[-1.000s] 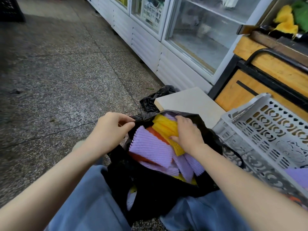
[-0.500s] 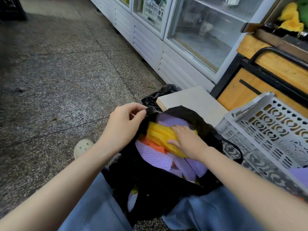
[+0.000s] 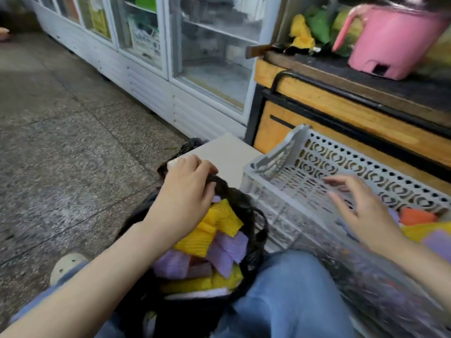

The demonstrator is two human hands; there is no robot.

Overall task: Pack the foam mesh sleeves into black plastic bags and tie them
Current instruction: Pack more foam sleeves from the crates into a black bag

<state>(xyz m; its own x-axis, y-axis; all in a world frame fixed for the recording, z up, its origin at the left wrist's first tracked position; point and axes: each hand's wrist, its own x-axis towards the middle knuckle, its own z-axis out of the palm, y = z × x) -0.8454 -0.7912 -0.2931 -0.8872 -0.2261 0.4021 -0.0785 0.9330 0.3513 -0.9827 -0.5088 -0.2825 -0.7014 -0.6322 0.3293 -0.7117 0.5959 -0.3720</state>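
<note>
The black plastic bag sits between the person's knees at 6 o'clock, already well filled with yellow and purple foam mesh sleeves. The left hand curls its fingers over the bag's far rim and grips the bunched plastic. The right hand hangs over the grey perforated crate at 3 o'clock, fingers spread and holding nothing. The step in hand looks like fetching another handful. The loose sleeves, orange, yellow and purple, lie in the crate's near right corner, just beside the right wrist. It should go best if the right hand gathers several flat at once while the left pulls the rim up and outward, so the mouth gapes and enough free plastic is left for the knot. The pile is near the rim, so pressing it down before tying seems wise. The crate's raised wall stands between bag and supply, and each load must be lifted over it. A pale board and a crumpled spare bag lie at 12 o'clock, a glass-door cooler behind them, and a pink pot on the wooden counter at 2 o'clock.
</note>
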